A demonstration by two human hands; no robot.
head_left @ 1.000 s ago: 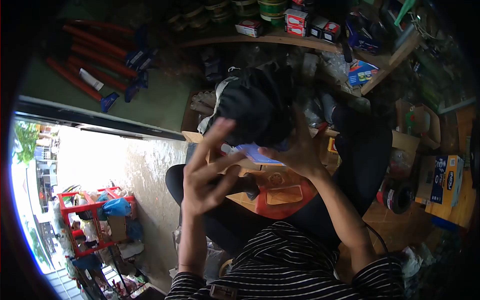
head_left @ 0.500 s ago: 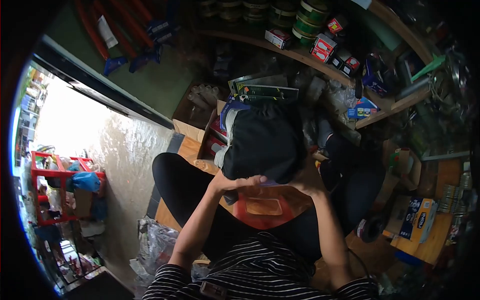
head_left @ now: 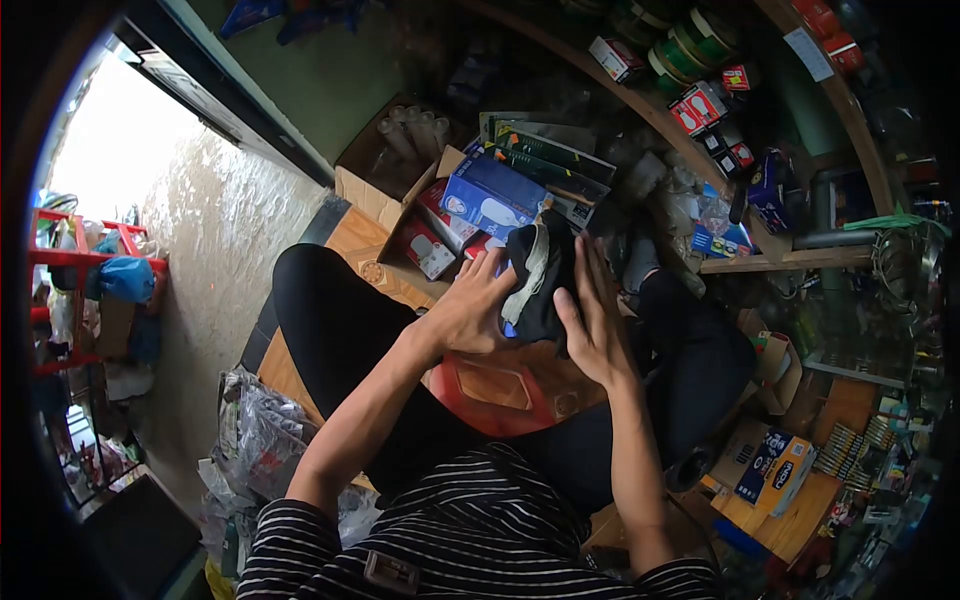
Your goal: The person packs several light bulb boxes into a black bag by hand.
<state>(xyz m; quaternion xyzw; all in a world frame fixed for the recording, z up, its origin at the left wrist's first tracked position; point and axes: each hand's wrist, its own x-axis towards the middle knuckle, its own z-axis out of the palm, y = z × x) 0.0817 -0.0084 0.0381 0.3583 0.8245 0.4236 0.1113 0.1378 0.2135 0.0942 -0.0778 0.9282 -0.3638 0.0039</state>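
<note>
A black cloth bundle [head_left: 550, 275] with a pale strip along one side is between my two hands, above my lap. My left hand [head_left: 475, 305] has its fingers spread against the left side of the bundle, near the pale strip. On the other side, my right hand [head_left: 597, 325] lies flat along the cloth with its fingers stretched out. Something blue shows beneath the bundle, mostly hidden. Just beyond is an open cardboard box [head_left: 375, 205] with a blue box [head_left: 492, 200] and red-and-white boxes [head_left: 428, 252] in it.
A red stool [head_left: 490, 395] is between my legs. Shelves [head_left: 660, 115] with cans and small boxes curve across the upper right. Plastic bags [head_left: 262, 425] lie at the lower left, and a yellow-and-blue box [head_left: 775, 470] at the lower right.
The black cloth, broad before, is now narrower and turned, with its pale strip facing up. My hands have moved from its lower edge to its two sides. The view has shifted too.
</note>
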